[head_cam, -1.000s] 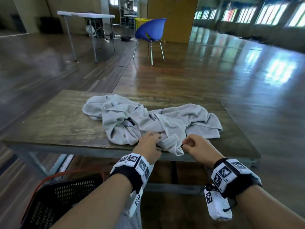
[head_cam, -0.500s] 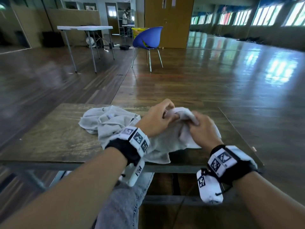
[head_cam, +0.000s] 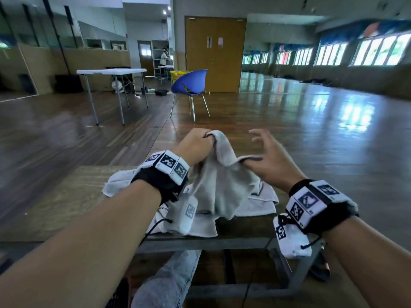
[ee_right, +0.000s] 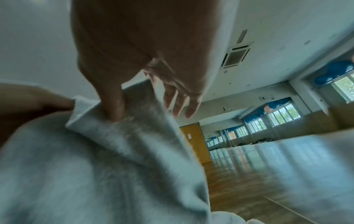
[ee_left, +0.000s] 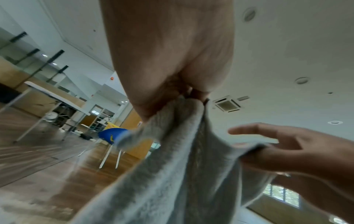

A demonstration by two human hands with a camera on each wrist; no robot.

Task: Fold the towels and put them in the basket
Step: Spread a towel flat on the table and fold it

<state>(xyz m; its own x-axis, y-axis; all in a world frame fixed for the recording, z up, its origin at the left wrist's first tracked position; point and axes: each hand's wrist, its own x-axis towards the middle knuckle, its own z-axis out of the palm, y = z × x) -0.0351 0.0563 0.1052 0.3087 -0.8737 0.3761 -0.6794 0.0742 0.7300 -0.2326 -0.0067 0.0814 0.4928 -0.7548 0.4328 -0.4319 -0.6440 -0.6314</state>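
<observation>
A grey towel (head_cam: 219, 185) hangs lifted above the wooden table (head_cam: 66, 196). My left hand (head_cam: 200, 143) grips its bunched top edge in a fist, which the left wrist view shows close up (ee_left: 172, 91). My right hand (head_cam: 262, 150) is just right of it with fingers spread and straight. The towel's edge lies over its thumb (ee_right: 113, 106), while its fingers (ee_right: 180, 106) stick out beyond the cloth. Another grey towel (head_cam: 260, 203) lies crumpled on the table under the lifted one. A sliver of the black mesh basket (head_cam: 116, 300) shows at the bottom edge.
My knee in jeans (head_cam: 169, 281) is under the table's near edge. Across the glossy wood floor stand a blue chair (head_cam: 191, 83), a yellow basket (head_cam: 176, 74) behind it and a white folding table (head_cam: 111, 71). A person stands far back.
Both hands have lifted the towel higher off the table. The right hand has released its pinch, spread its fingers and shifted right along the edge. The head view has tilted up.
</observation>
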